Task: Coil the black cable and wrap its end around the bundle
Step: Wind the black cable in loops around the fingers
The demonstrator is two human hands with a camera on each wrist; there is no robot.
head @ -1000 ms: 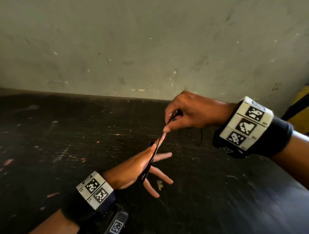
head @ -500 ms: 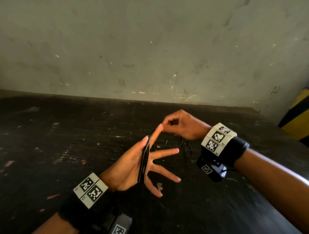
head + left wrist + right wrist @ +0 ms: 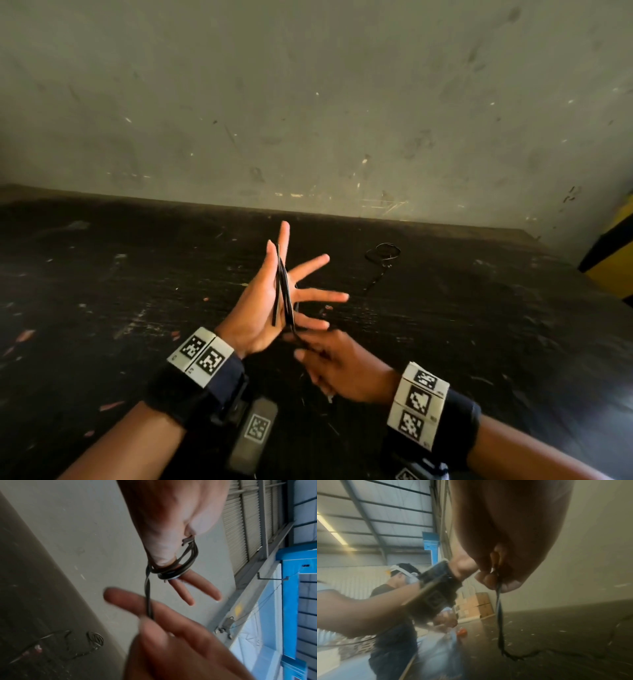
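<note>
The black cable (image 3: 282, 291) is wound in several long loops around my left hand (image 3: 291, 274), from beside the index finger down to the heel of the palm. That hand stands upright with its fingers straight and spread. In the left wrist view the loops (image 3: 173, 570) circle the hand and the thumb pins a plug end against it. My right hand (image 3: 308, 349) sits just below, near me, pinching the strand (image 3: 499, 615) that leaves the loops. The cable's loose remainder (image 3: 383, 254) lies in a small curl on the table beyond.
The dark scuffed tabletop (image 3: 137, 308) runs to a grey wall (image 3: 308, 102) behind. A yellow and black object (image 3: 616, 260) stands at the far right edge. In the right wrist view another person (image 3: 393, 601) works at the left, with cardboard boxes (image 3: 477, 605) behind.
My right hand has swung from beyond my left fingertips down to below the heel of the left palm, drawing the cable along the hand. The left hand has risen more upright.
</note>
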